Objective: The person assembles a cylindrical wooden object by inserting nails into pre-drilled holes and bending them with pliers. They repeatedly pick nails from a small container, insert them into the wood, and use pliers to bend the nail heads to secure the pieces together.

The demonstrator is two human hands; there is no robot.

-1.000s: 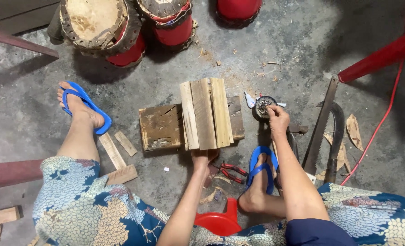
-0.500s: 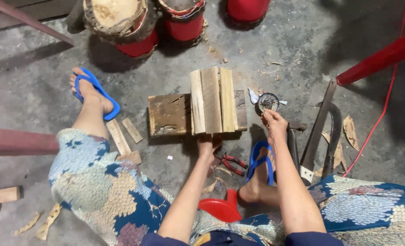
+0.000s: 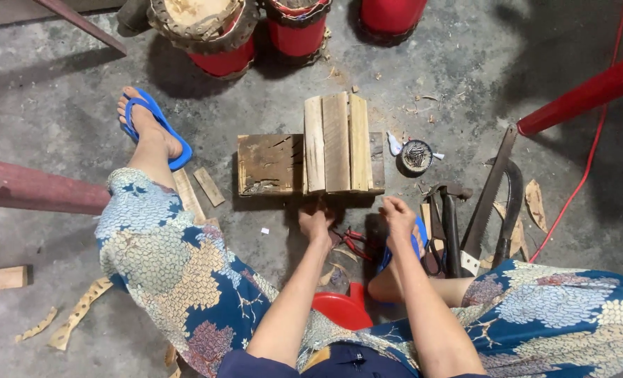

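Left hand (image 3: 316,222) grips the near end of the slats (image 3: 337,143).
Right hand (image 3: 398,213) hangs loosely curled, empty, beside the hammer (image 3: 450,224) on the floor.

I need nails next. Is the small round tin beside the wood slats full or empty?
Not empty: the open round tin stands upright on the floor, with a heap of thin nail-like pieces showing inside. How deep it goes, cannot tell.

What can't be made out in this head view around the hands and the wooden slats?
- Left hand: its grip on the slats is hidden beneath their near edge.
- Right hand: anything held is hidden by the curled fingers.
- Small round tin: contents too small to tell.
- Red drums: cut off by the top edge.
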